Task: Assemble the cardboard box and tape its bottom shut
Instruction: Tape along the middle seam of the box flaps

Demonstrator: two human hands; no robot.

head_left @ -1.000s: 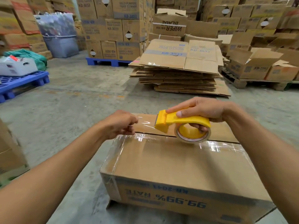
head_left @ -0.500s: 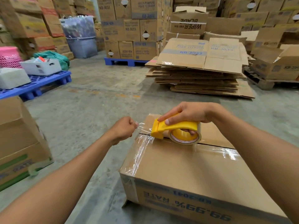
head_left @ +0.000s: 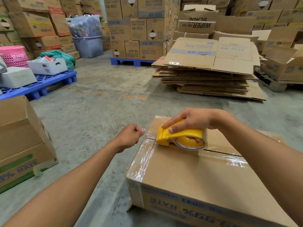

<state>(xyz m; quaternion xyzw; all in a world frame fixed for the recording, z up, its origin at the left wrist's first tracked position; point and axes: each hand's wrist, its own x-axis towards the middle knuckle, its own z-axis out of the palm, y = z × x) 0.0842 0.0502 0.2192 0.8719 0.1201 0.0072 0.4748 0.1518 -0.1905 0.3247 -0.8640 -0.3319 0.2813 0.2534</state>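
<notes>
While right hand (head_left: 191,120) grips dispenser (head_left: 178,136), left hand (head_left: 131,136) pinching tape (head_left: 148,134)

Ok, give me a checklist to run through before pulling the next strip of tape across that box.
1. Right hand grips the yellow tape dispenser: ok.
2. Dispenser blade end sits near the left end of the flap seam: ok.
3. Left hand pinches the free tape end off the edge of the cardboard box: ok.
4. Flaps meet flat, seam closed: ok on the visible stretch; the right end is hidden by the arm.
5. Tape left on the roll: ok.
6. Tape already along the left edge lies smooth: not ok, wrinkled.
</notes>
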